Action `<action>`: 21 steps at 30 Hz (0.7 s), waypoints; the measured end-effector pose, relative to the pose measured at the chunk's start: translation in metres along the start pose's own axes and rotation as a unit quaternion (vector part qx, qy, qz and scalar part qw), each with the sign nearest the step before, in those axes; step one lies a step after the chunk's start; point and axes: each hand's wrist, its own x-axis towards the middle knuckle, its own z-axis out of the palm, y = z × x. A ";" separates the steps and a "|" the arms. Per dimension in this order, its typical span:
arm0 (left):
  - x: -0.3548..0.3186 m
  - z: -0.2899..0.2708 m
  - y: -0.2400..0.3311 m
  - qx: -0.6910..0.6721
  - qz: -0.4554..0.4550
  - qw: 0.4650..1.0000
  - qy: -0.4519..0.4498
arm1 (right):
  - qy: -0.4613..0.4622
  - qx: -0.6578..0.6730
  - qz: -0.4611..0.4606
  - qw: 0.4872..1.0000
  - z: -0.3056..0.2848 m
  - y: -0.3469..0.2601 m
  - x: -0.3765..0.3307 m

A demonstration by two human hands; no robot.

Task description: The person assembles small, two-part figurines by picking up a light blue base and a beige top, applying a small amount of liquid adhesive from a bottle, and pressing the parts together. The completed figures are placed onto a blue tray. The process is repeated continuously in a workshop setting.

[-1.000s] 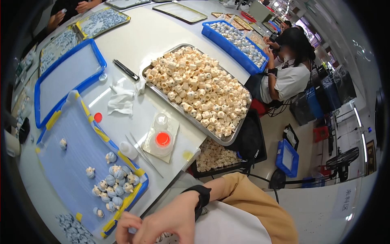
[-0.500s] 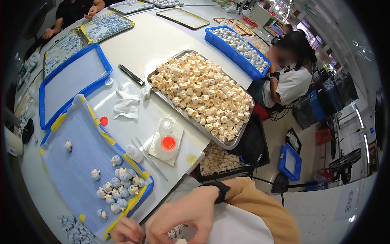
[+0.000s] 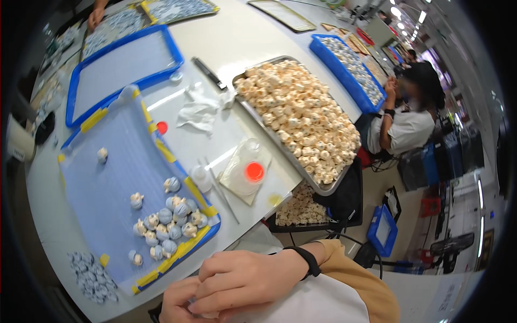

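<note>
My hands are pressed together at the lower edge, over my lap. My right hand (image 3: 245, 280), with a black band at its wrist, has its fingers curled over the fingertips of my left hand (image 3: 176, 304). Both are closed around something small; only a pale sliver shows between them, so its kind is hidden. Just beyond lies a blue-lined tray (image 3: 116, 204) with yellow tape on its rim. Several small doll heads (image 3: 164, 231), cream with blue-grey caps, are grouped in its near right corner. Loose blue-grey caps (image 3: 91, 277) lie in a pile beside that tray.
A metal tray (image 3: 258, 121) heaped with cream hollow heads stands right of centre. Nearer are tweezers (image 3: 223, 196), a red-centred round container (image 3: 254, 172) and crumpled tissue (image 3: 198, 113). A blue-rimmed tray (image 3: 177, 62) lies farther left. A co-worker (image 3: 404, 126) sits at the right.
My right hand has closed down over my left, hiding the cream piece that showed between its fingers. The whole view has shifted. The co-worker at the right has raised their hands.
</note>
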 end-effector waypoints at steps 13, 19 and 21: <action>0.021 -0.009 -0.010 0.000 0.069 0.988 -0.139 | -0.052 0.106 0.049 0.992 -0.016 0.009 -0.002; 0.017 0.004 -0.019 -0.205 0.040 0.977 0.036 | 0.019 -0.350 0.044 0.935 -0.051 -0.011 -0.011; 0.015 0.007 -0.007 -0.254 0.022 0.960 0.115 | 0.136 -0.528 0.133 0.827 -0.084 -0.024 -0.014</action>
